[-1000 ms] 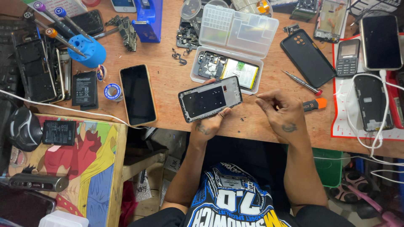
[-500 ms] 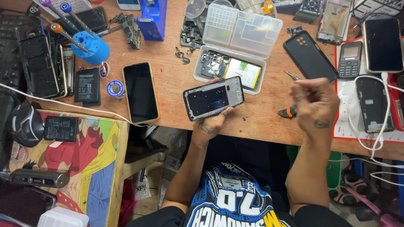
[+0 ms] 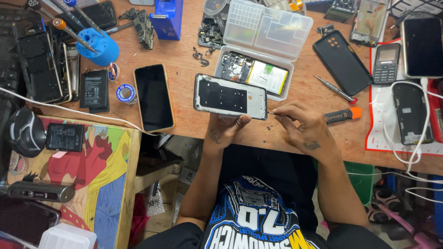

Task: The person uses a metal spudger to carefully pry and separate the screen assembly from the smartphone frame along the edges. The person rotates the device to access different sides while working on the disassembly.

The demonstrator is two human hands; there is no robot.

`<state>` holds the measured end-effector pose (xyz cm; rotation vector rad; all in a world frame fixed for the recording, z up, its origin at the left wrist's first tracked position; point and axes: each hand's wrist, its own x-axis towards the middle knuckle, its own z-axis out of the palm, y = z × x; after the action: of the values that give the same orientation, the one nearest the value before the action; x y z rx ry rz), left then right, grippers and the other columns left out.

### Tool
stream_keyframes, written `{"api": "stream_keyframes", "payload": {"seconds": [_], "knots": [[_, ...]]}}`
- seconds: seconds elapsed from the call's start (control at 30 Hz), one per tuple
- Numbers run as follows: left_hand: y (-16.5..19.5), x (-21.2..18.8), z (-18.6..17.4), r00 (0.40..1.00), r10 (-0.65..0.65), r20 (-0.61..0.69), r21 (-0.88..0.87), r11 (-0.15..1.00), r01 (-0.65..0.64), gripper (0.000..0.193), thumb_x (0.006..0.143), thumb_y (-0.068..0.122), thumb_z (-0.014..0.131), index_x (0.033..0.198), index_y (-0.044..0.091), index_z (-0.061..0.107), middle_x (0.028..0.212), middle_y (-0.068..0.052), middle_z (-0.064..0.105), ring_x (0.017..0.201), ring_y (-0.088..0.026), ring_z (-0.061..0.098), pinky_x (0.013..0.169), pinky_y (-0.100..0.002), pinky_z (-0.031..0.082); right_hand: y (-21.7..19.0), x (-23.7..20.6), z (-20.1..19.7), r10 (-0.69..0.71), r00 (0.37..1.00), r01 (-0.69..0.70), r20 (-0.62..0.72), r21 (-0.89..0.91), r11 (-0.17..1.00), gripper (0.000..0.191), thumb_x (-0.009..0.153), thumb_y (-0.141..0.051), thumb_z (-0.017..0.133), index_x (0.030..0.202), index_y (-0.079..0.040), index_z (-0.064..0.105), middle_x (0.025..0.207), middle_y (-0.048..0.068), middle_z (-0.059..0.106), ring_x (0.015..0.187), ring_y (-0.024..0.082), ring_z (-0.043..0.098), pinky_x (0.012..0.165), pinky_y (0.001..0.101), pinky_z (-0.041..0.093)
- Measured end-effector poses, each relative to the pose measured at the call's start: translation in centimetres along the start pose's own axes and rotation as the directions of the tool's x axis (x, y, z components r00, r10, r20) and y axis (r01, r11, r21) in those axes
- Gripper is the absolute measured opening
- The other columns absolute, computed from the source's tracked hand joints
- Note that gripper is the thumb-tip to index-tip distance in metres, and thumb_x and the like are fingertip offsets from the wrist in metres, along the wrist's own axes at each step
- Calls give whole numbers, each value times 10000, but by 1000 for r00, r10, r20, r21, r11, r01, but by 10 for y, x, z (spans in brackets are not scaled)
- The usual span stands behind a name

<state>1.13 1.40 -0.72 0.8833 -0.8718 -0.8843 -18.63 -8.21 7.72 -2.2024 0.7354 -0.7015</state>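
Observation:
My left hand (image 3: 227, 125) holds an opened phone frame (image 3: 230, 97) from below, its dark inner side facing up, just above the wooden bench's front edge. My right hand (image 3: 302, 127) grips a screwdriver with a black and orange handle (image 3: 342, 115). Its thin metal tip touches the frame's lower right corner. Behind the frame sits an open clear plastic box (image 3: 265, 34) with a phone board and battery (image 3: 256, 74) in its tray.
A black phone (image 3: 153, 97) lies left of the frame. A blue stand of screwdrivers (image 3: 97, 46), a battery (image 3: 94, 89) and a solder reel (image 3: 125, 92) sit further left. A second small screwdriver (image 3: 335, 89), a black phone case (image 3: 342, 62), a keypad phone (image 3: 386, 62) and white cables lie to the right.
My right hand picked up the orange-handled screwdriver from the bench and brought its tip down to the frame's lower right corner. The left hand levelled the frame slightly.

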Motion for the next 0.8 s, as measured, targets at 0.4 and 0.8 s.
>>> {"api": "stream_keyframes", "payload": {"seconds": [0.4,0.8], "knots": [[-8,4,4,992,-86,-98,-259,964,58,568,1019,198,707,1490,-24,480,1384,-154,577,1286,-199,538,1102,-328,433,-3,-9,23,-73,995,69,63,67,995,141,893,-10,749,1017,-1,684,959,116,730,811,204,735,627,280,571],[-5,19,-5,998,-33,48,-247,968,44,472,865,-42,560,1336,-32,537,1257,-156,685,1189,-249,695,1100,-422,550,-2,-15,14,29,999,-26,-40,68,997,153,893,9,759,1041,4,720,984,88,742,777,140,689,677,269,540]]}}
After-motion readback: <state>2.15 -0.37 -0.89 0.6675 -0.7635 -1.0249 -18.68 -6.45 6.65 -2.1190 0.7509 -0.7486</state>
